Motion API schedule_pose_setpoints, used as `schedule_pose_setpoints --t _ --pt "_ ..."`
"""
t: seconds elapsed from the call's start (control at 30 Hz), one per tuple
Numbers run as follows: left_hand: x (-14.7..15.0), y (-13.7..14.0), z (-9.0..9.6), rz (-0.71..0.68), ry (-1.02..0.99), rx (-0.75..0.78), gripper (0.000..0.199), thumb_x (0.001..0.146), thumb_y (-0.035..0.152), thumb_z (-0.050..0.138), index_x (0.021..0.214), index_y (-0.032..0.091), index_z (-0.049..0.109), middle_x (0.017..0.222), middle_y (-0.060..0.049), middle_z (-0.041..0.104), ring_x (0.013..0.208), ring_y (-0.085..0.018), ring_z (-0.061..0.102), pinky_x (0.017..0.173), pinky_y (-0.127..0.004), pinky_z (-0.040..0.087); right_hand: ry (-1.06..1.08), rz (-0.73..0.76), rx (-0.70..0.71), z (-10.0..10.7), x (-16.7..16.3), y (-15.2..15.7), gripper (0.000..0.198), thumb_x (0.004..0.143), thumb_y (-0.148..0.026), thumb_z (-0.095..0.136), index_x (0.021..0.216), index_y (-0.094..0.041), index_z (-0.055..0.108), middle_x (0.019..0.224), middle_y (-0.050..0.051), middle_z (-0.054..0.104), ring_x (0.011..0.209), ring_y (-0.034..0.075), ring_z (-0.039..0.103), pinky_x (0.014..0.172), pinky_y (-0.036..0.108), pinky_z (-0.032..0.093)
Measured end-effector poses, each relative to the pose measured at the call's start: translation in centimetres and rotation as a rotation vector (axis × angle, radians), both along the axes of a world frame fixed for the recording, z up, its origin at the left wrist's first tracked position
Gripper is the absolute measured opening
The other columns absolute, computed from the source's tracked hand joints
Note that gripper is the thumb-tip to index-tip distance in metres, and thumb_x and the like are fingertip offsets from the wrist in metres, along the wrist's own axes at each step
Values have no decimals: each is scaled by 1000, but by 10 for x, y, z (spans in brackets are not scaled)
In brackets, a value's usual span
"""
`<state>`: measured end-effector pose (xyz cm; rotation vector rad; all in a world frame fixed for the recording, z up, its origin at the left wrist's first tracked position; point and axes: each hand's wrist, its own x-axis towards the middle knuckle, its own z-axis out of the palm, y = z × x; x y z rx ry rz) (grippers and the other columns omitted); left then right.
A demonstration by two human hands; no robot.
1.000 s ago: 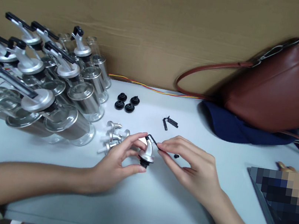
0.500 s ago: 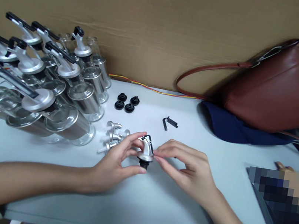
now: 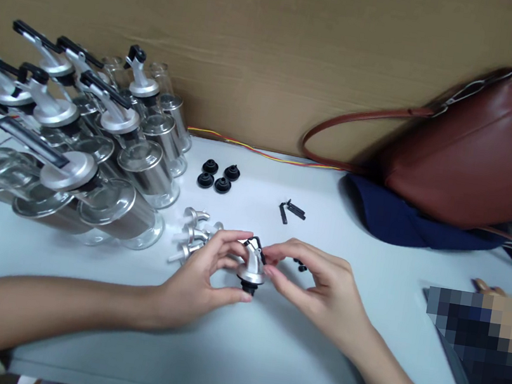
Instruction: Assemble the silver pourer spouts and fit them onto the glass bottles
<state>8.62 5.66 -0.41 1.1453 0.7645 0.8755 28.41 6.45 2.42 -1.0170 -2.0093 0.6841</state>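
Observation:
My left hand [image 3: 206, 268] is closed on a bottle pour spout [image 3: 252, 270], its thumb low beside the black ribbed stopper and its fingers behind the silver body. The spout stands upright above the table, with a black lever [image 3: 262, 255] hinged at its top and hanging down the right side. On that lever my right hand [image 3: 319, 282] pinches with thumb and fingertips, which partly cover its end. Just behind my left hand lie several silver spout bodies [image 3: 192, 234]. Small black pieces [image 3: 301, 265] show between my right hand's fingers, on the table.
Glass-and-steel bottles [image 3: 140, 162], several with spouts fitted, crowd the left. Black rubber stoppers [image 3: 223, 185] and thin black levers [image 3: 295, 210] lie mid-table. A brown bag [image 3: 478, 154] rests on a navy cap [image 3: 391, 218] at right, before a cardboard wall [image 3: 267, 52].
My right fingertips have shifted slightly up along the lever and bent more. Small black pieces behind that hand have come into view. The spout stays in my left hand.

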Motion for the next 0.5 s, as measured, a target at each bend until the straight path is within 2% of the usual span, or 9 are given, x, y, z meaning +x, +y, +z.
schedule_pose_setpoints --t 0.3,0.5 --pt "1 0 0 -8 -3 26 61 69 4 73 118 26 44 95 2 56 91 -13 58 87 -30 45 1 -37 10 1 -2 2 14 85 -10 60 94 -14 69 77 4 71 67 12 64 63 22 50" --pt "-1 -1 -1 -13 7 52 65 71 4 72 124 28 45 96 3 55 91 -12 57 87 -29 45 20 -39 0 3 -2 2 18 83 -7 60 95 -15 70 75 2 70 64 11 63 60 21 50"
